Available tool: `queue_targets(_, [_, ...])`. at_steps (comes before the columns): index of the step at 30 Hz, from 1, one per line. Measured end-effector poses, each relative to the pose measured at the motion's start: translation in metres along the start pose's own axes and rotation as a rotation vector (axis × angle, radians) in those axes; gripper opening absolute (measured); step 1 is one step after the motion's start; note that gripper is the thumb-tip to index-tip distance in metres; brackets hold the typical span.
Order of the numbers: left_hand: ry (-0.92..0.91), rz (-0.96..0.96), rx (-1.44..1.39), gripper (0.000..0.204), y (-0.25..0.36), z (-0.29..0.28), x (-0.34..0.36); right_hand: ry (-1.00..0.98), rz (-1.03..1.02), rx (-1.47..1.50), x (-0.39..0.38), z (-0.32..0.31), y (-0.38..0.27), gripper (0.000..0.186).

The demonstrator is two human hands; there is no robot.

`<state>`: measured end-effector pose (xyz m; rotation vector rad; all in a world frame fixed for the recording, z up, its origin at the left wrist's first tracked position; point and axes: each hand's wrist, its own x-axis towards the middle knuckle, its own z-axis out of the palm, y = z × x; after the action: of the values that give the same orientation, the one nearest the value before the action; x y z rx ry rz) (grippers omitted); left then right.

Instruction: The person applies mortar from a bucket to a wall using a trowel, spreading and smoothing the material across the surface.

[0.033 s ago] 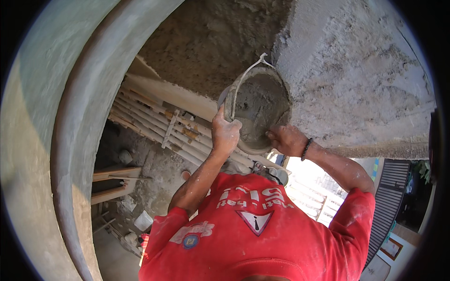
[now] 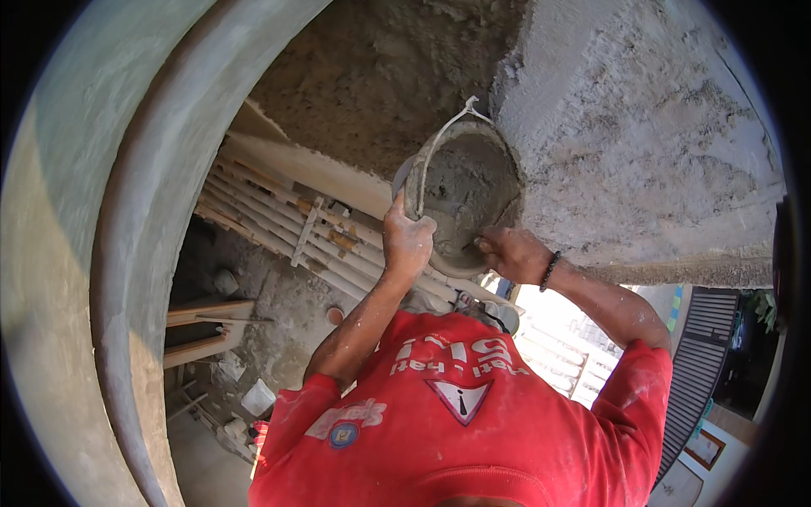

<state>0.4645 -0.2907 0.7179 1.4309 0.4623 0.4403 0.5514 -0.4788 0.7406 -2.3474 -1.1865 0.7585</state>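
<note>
My left hand (image 2: 409, 239) grips the left side of a mortar-caked bucket (image 2: 412, 182), its thumb at the rim near the looped white rope handle (image 2: 452, 122). Grey wet mortar (image 2: 456, 190) coats the inside and fills the lower part. My right hand (image 2: 511, 251) is at the lower right inside edge of the bucket with its fingers curled; what they hold, if anything, is hidden. My forearms are speckled pale, and my red shirt fills the lower middle. The bucket is raised in front of rough concrete surfaces, one dark (image 2: 380, 68) and one paler (image 2: 634, 144).
A curved, smooth plastered concrete edge (image 2: 144, 237) runs down the left. Several pale poles with crosspieces (image 2: 306, 232) lie below. Farther down are a cement-stained floor (image 2: 283, 296), a wooden frame (image 2: 207, 311) and a pale container (image 2: 258, 397). A slatted metal gate (image 2: 701, 346) stands at right.
</note>
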Motion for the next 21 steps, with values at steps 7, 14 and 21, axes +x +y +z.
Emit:
queue_targets(7, [0.052,-0.055,-0.075,0.056,-0.003,-0.007,-0.007,0.179,-0.018,0.351,0.002,0.013,0.016,0.029])
queue_targets(14, [0.064,-0.136,-0.187,0.055,0.026,-0.023,-0.001,0.166,-0.005,0.142,-0.024,-0.066,0.009,0.028])
queue_targets(21, [0.054,-0.112,-0.168,0.058,0.049,-0.03,0.004,0.208,-0.069,-0.046,-0.07,-0.195,-0.058,0.044])
